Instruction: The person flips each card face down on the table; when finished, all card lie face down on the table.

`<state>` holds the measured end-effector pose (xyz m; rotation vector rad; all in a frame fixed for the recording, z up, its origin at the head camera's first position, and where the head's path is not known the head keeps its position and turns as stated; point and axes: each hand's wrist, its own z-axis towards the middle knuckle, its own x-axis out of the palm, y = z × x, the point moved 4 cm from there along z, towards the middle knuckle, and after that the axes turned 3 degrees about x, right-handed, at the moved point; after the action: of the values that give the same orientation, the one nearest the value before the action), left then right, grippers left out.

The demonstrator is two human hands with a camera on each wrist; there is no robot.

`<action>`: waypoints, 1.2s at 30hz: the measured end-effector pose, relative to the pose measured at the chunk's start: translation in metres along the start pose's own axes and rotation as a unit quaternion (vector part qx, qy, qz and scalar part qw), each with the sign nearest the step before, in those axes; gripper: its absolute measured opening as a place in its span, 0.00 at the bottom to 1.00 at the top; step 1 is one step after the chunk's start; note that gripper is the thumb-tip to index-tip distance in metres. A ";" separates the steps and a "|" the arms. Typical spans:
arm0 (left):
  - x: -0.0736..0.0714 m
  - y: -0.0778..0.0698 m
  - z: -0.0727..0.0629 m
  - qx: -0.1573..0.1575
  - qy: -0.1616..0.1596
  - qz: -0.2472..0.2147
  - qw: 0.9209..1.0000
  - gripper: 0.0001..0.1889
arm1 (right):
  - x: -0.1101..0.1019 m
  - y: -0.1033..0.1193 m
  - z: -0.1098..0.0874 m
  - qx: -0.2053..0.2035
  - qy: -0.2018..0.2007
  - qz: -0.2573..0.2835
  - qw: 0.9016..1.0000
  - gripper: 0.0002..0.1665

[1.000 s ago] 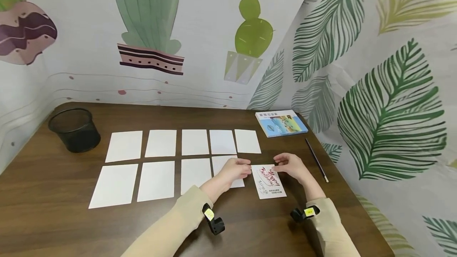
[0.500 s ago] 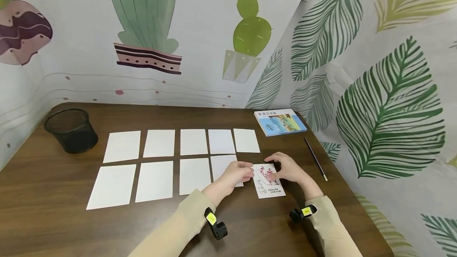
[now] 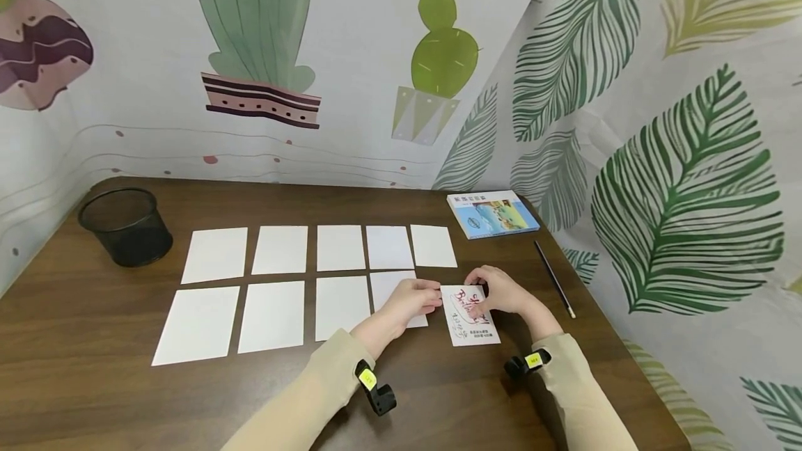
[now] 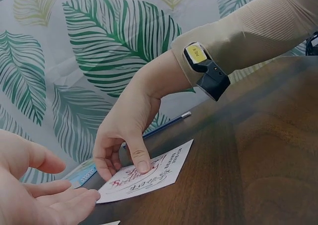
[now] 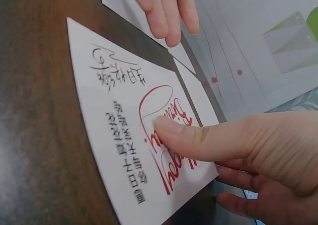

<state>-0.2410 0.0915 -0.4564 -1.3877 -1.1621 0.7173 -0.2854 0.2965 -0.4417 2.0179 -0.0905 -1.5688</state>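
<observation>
A white greeting card (image 3: 471,326) with red "Happy Birthday" lettering and black handwriting lies at the right of the table. My right hand (image 3: 501,292) pinches it at the far right part. In the right wrist view the thumb (image 5: 186,135) presses on the red lettering, while the other fingers go behind the card's edge, partly hidden. My left hand (image 3: 406,306) hovers by the card's left edge, over a white sheet (image 3: 391,284). Its fingers (image 4: 69,200) are relaxed and hold nothing; whether they touch the card's corner I cannot tell.
Several blank white sheets (image 3: 272,317) lie in two rows left of the card. A black mesh pen holder (image 3: 128,232) stands at the far left. A blue booklet (image 3: 493,214) and a dark pencil (image 3: 554,278) lie at the right. A patterned cloth wall borders the table.
My right hand has moved a little left, from the card's far right corner onto its face, and now pinches it. The left hand and the sheets have hardly moved.
</observation>
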 end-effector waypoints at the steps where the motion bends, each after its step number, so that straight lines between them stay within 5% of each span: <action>1: 0.000 0.000 0.000 0.000 -0.001 0.002 1.000 0.20 | 0.000 0.000 0.001 0.005 0.003 0.008 1.000 0.31; 10: -0.006 -0.002 0.000 0.013 -0.007 0.001 1.000 0.22 | -0.005 -0.006 0.001 0.033 0.027 0.158 0.987 0.27; 19: -0.009 -0.001 0.004 0.017 -0.008 0.006 1.000 0.24 | -0.007 -0.007 0.003 0.073 0.016 0.339 0.938 0.31; 28: -0.011 -0.002 0.008 0.013 -0.016 0.012 1.000 0.19 | -0.004 0.006 0.007 0.078 -0.020 0.401 0.913 0.26; 36: -0.018 -0.006 0.007 0.016 -0.033 0.003 0.999 0.17 | 0.002 0.018 0.008 0.094 -0.053 0.461 0.881 0.28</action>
<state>-0.2552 0.0767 -0.4552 -1.3503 -1.1931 0.7876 -0.2867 0.2777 -0.4361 1.5974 -1.1087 -1.0414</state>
